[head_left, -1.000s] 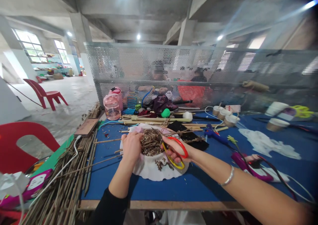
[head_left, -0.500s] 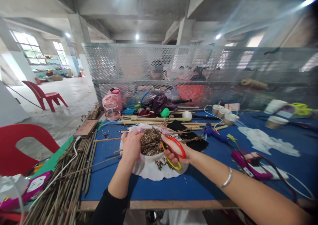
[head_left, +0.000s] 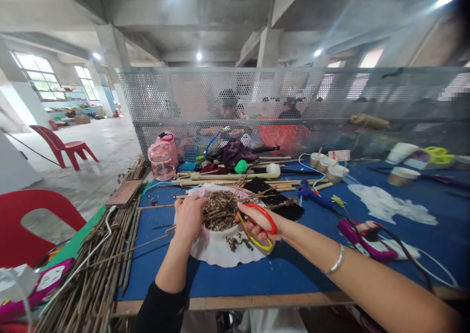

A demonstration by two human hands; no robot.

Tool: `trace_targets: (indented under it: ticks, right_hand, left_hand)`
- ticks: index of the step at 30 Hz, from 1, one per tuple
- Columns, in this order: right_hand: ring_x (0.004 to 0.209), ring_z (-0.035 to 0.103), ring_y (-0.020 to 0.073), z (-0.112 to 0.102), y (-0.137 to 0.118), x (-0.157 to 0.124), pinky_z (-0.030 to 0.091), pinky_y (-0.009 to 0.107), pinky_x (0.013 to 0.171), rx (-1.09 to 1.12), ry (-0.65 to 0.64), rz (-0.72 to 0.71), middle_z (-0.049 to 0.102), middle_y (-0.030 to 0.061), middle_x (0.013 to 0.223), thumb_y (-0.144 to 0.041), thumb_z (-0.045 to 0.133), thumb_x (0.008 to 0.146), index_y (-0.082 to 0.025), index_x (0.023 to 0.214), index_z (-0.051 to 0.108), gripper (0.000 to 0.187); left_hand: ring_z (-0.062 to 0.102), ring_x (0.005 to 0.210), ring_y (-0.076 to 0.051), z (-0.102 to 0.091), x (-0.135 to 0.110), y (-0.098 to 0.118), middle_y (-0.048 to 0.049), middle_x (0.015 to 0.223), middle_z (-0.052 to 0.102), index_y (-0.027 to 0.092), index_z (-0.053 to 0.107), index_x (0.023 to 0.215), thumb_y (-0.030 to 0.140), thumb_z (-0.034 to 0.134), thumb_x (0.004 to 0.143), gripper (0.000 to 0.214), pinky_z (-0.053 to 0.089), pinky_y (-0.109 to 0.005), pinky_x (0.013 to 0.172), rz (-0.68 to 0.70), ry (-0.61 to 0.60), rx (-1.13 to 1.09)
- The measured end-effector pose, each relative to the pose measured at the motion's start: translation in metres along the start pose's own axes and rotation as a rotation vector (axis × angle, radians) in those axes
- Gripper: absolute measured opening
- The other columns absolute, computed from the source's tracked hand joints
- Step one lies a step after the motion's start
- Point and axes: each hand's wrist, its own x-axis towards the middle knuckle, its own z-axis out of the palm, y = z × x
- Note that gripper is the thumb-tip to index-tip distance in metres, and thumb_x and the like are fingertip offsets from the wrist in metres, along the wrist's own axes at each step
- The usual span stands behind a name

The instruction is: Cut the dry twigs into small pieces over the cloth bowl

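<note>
head view: left hand (head_left: pixel 191 216) pinches dry twigs (head_left: pixel 219 207) over a wavy-rimmed white dish (head_left: pixel 216 255); right hand (head_left: pixel 257 221) grips scissors (head_left: pixel 271 220) by their loops. twigs look light, stiff, brittle: best held close beside the blades.

Pink bottle (head_left: pixel 162 163) before a perforated metal screen (head_left: pixel 154 103), paper cups (head_left: pixel 336 171) farther right

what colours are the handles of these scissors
One red handle, one yellow handle, both showing best in the head view.
</note>
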Motion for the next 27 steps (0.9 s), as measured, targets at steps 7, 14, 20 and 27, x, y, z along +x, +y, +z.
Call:
trace_targets:
  ticks: [7,14,20,27]
  right_hand:
    - [0.031,0.023,0.0013,0.011,0.004,-0.001,0.02,0.01,0.026,-0.007,0.048,-0.024,0.033,-0.0084,0.047,-0.065,0.038,0.081,-0.017,0.082,0.049,0.049]
    - [0.034,0.032,0.004,0.016,0.007,0.006,0.028,0.014,0.029,0.142,-0.007,-0.017,0.04,-0.0063,0.049,-0.077,0.035,0.071,-0.02,0.085,0.047,0.061]
    - [0.031,0.027,0.0011,0.007,0.008,0.011,0.021,0.01,0.027,0.123,0.025,-0.029,0.035,-0.0082,0.048,-0.077,0.041,0.069,-0.018,0.084,0.05,0.061]
    - [0.032,0.025,0.0007,0.006,0.011,0.009,0.02,0.009,0.026,0.079,0.079,-0.073,0.035,-0.0083,0.049,-0.072,0.042,0.073,-0.017,0.086,0.051,0.057]
  left_hand:
    - [0.05,0.088,-0.02,0.001,0.001,0.003,-0.0034,0.087,0.063,0.026,0.068,0.089,0.019,0.041,0.084,0.029,0.024,-0.034,0.074,0.012,0.003,0.031]
    - [0.05,0.088,-0.02,0.001,0.0,0.01,-0.0042,0.086,0.063,0.026,0.067,0.089,0.021,0.038,0.086,0.03,0.025,-0.035,0.075,0.033,0.035,0.038]
    - [0.05,0.088,-0.02,0.003,0.0,0.011,-0.0044,0.087,0.063,0.027,0.068,0.088,0.021,0.037,0.087,0.031,0.025,-0.035,0.076,0.025,0.023,0.043]
    - [0.052,0.091,-0.02,0.007,0.002,0.002,-0.0038,0.094,0.063,0.029,0.066,0.095,0.022,0.035,0.088,0.033,0.027,-0.037,0.08,-0.037,0.032,0.058]
